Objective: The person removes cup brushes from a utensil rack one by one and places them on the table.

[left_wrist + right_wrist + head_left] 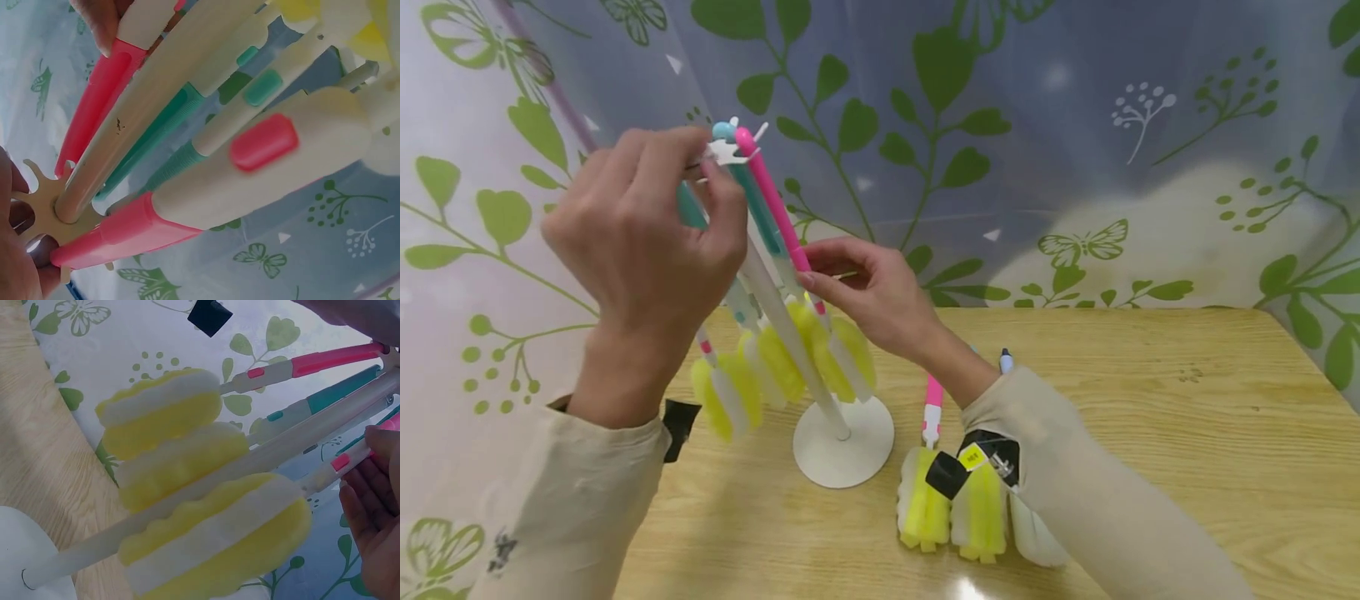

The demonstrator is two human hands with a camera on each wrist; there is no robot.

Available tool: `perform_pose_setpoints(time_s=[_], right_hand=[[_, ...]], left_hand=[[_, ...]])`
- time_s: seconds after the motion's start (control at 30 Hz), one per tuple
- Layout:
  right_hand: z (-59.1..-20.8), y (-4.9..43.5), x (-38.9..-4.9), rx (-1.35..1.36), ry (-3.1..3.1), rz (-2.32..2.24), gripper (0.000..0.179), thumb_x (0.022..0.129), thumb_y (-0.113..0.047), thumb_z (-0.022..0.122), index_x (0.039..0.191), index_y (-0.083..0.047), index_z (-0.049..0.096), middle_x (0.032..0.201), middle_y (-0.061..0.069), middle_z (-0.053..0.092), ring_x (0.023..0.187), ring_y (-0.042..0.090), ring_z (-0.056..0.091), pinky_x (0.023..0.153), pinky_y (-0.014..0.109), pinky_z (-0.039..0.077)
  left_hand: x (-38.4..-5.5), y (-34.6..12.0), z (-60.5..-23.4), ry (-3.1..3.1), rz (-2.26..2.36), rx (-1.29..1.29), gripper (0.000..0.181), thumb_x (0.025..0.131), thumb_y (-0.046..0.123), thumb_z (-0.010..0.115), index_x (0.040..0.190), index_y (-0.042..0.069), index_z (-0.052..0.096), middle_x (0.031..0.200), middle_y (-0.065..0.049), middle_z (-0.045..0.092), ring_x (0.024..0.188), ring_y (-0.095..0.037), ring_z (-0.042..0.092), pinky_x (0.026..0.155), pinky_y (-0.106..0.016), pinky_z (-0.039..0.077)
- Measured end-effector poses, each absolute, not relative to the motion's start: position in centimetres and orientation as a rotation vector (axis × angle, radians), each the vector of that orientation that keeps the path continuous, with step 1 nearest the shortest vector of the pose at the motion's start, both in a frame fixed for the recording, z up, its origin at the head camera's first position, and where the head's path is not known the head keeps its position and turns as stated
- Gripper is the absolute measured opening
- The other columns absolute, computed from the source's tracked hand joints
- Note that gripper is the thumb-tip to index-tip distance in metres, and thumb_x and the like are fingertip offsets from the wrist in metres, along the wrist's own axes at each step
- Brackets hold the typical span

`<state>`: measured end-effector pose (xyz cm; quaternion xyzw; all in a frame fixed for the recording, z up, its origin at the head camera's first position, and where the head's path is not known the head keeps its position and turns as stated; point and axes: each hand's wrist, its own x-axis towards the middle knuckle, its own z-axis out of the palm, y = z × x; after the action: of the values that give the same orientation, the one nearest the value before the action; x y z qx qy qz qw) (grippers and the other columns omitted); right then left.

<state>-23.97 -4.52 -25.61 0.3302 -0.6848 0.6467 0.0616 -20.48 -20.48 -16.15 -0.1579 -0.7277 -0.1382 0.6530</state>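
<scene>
Left hand grips the white stand's top, right hand a pink-handled sponge brush, toward the bench's left edge.

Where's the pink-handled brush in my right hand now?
In the head view, the pink-handled brush is left of centre, its top at the stand's hooked white top, beside your left hand; your right hand pinches it lower down.

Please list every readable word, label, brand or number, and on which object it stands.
No text can be read.
Yellow label on the black right-wrist gear: marked, but too small to read.
Marks on left sleeve, white pole and table: too blurred to tell if writing.
</scene>
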Motion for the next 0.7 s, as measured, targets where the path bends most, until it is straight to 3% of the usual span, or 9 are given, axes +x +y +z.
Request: perform_pose_setpoints(time_s=[0.2,0.7], right_hand=[[-25.3,-3.8,-23.9,1.011,-2.024,1.973,0.026,0.088,-0.012,0.067,0.112,-0.003,0.064,0.102,0.003,0.066,0.086,0.019,0.063,0.079,0.034,0.051],[-24.4,-1.5,-23.6,0.914,-1.869,2.136,0.025,0.087,-0.005,0.066,0.111,0.001,0.063,0.100,0.010,0.066,0.090,0.029,0.064,0.082,0.040,0.051]], left_hand=[[-20.4,-20.0,-16.1,-1.656,-0.317,-0.360,0.030,0.081,0.019,0.048,0.081,0.005,0.075,0.074,-0.009,0.067,0.057,-0.032,0.055,0.048,-0.044,0.031],[-20.3,-20.2,-16.1,-1.625,-0.323,-0.335,0.030,0.077,0.018,0.047,0.074,0.005,0.073,0.070,-0.009,0.066,0.054,-0.032,0.052,0.048,-0.043,0.027]])
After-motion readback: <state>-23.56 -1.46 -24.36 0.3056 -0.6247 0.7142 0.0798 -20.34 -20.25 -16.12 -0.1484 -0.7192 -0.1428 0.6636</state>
